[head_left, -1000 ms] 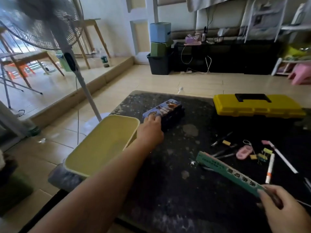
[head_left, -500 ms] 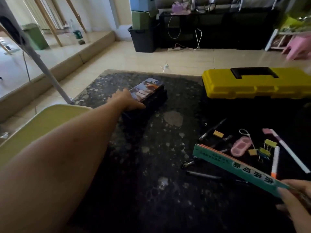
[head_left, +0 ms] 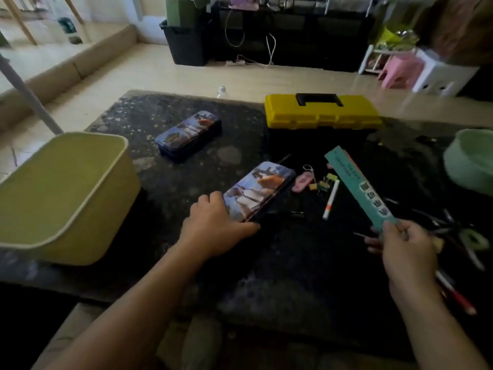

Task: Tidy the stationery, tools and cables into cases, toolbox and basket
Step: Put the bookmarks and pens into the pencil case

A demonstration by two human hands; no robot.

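Observation:
Two picture-printed pencil cases lie on the dark table [head_left: 293,268]. My left hand [head_left: 213,228] grips the near end of the closer pencil case [head_left: 258,188]. The other case [head_left: 186,133] lies farther back, untouched. My right hand [head_left: 410,252] holds the end of a long teal ruler [head_left: 357,185], which points up and away over the clutter. A shut yellow toolbox [head_left: 320,113] stands at the back. A yellow-green basket [head_left: 88,134] sits at the left edge.
Between my hands lie a pink clip [head_left: 302,180], small binder clips [head_left: 324,182] and a white marker [head_left: 330,200]. Pens and scissors [head_left: 474,241] are scattered at the right. A pale green bowl [head_left: 469,161] sits at the far right. A fan pole rises at the left.
My left hand has drawn one pencil case from the far spot toward the middle of the table, leaving a second case behind. The ruler in my right hand has swung more upright.

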